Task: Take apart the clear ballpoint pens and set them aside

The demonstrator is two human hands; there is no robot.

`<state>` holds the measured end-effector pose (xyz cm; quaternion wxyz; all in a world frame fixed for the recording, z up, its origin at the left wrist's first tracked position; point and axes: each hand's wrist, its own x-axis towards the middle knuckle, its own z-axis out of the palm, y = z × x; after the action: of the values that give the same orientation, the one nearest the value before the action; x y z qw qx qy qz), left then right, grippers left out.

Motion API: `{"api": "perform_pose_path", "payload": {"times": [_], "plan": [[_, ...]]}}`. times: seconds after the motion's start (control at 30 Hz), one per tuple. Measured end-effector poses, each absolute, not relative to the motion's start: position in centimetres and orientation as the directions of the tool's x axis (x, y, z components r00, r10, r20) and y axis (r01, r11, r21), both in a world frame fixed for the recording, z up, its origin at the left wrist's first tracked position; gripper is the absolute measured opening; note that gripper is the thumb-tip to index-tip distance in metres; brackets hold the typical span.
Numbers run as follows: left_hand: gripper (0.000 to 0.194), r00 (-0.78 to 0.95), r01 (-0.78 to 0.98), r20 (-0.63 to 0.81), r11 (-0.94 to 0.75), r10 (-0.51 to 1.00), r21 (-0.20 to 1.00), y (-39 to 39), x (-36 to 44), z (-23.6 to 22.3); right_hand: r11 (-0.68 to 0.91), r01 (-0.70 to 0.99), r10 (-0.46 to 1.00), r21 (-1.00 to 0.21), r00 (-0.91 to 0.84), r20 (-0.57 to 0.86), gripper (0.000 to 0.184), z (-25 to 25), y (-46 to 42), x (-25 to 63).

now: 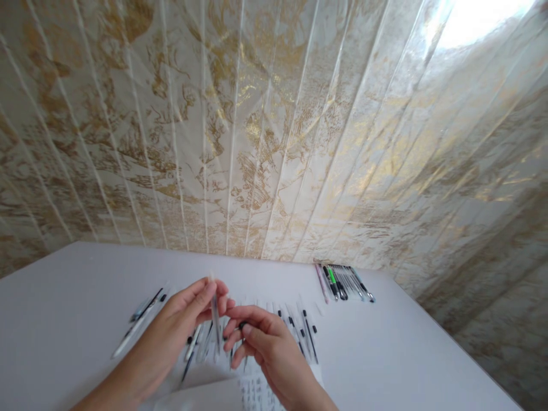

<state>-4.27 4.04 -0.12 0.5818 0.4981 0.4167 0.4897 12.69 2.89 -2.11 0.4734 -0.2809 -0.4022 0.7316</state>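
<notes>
My left hand [194,302] pinches a slim translucent pen [215,319] near its top, and the pen hangs almost upright. Close beside it on the right, my right hand [268,337] has thumb and fingers closed on a small black pen cap [242,325]. The fingertips of both hands nearly meet. Beneath and around them, several loose pens and pen parts, some with black ends [306,331], lie on the white table. My hands hide part of this scatter.
A neat row of pens [346,282], one of them bright green, lies at the back right by the wall. Some more pens [141,319] lie to the left. A paper with handwriting [257,391] is at the near edge. Gold-patterned sheeting [257,142] covers the wall.
</notes>
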Motion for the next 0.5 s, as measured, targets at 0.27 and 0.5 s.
{"api": "perform_pose_path", "payload": {"times": [0.27,0.5], "plan": [[0.031,0.376,0.363,0.083,-0.230,0.923,0.903,3.8,-4.4,-0.5,-0.157,-0.440,0.947,-0.884,-0.322,-0.008,0.038,-2.0,3.6,14.0],[0.033,0.420,0.510,0.097,-0.323,0.902,0.798,2.7,-3.6,0.0,-0.039,-0.372,0.962,-0.927,-0.264,0.065,0.039,-1.3,3.7,14.5]]}}
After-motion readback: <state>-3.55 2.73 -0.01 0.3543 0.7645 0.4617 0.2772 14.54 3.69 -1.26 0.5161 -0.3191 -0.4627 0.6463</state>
